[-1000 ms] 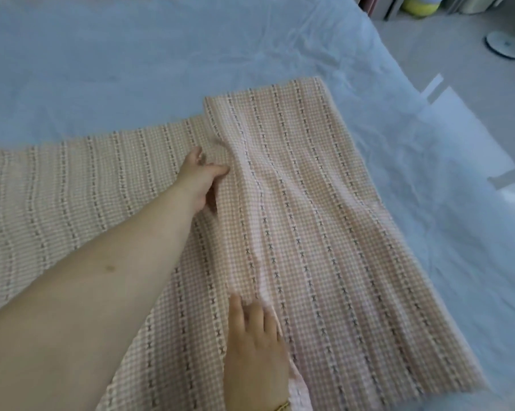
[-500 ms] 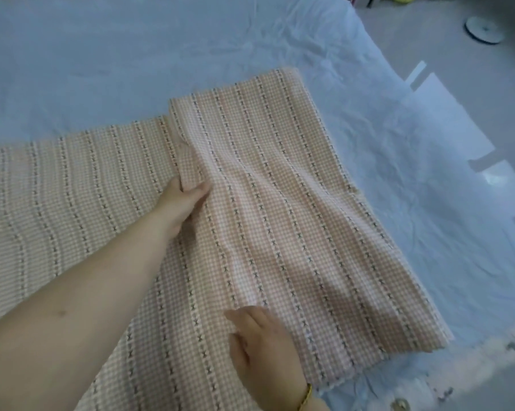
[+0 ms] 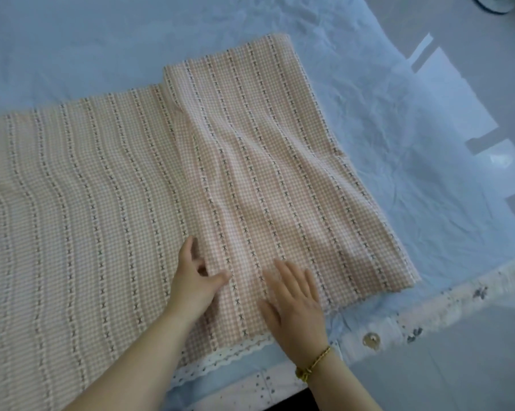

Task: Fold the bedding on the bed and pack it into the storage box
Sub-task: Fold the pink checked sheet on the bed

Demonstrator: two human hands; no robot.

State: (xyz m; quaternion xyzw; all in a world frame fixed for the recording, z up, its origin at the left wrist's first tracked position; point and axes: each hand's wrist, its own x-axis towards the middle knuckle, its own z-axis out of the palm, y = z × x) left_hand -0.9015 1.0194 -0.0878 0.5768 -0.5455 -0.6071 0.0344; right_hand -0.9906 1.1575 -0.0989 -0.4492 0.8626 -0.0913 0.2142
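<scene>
A pink checked blanket [image 3: 108, 203] with dotted stripes lies spread on the bed. Its right part is folded over into a double layer [image 3: 280, 173] whose edge runs away from me. My left hand [image 3: 195, 280] rests on that fold edge near the front, thumb spread across the upper layer, fingers pointing away. My right hand [image 3: 294, 301], with a gold bracelet on the wrist, lies flat with straight fingers on the folded layer close to its lace-trimmed front hem. No storage box is in view.
A light-blue sheet [image 3: 131, 40] covers the bed around the blanket. A floral fabric edge with a button [image 3: 371, 339] runs along the bed's front right side. White flat pieces [image 3: 446, 93] and a round object [image 3: 493, 1] lie on the floor to the right.
My left hand let go of the fold edge farther up and came back along it toward me. My right hand shifted right and flattened on the folded layer.
</scene>
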